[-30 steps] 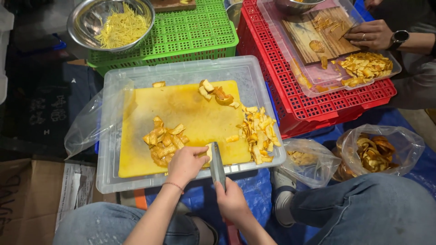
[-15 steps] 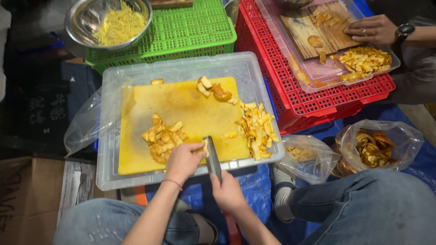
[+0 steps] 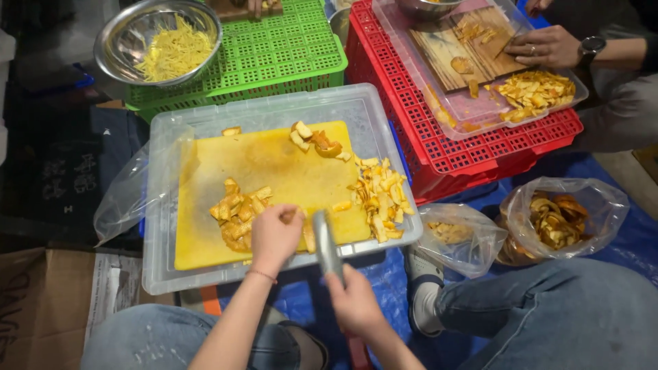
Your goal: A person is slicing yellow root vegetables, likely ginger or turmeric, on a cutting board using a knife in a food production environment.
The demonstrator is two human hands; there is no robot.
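Our left hand (image 3: pixel 274 235) curls over a peel piece (image 3: pixel 308 236) at the near edge of the yellow cutting board (image 3: pixel 274 164), pinning it. Just to its right, our right hand (image 3: pixel 356 305) grips the cleaver (image 3: pixel 327 245), blade running away from us, alongside the left fingertips.

Blue tarp (image 3: pixel 620 236) — crates, peel bags, clear tray (image 3: pixel 161 274).

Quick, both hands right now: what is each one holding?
Left hand: closed on a peel piece on the yellow cutting board.
Right hand: closed on the knife.
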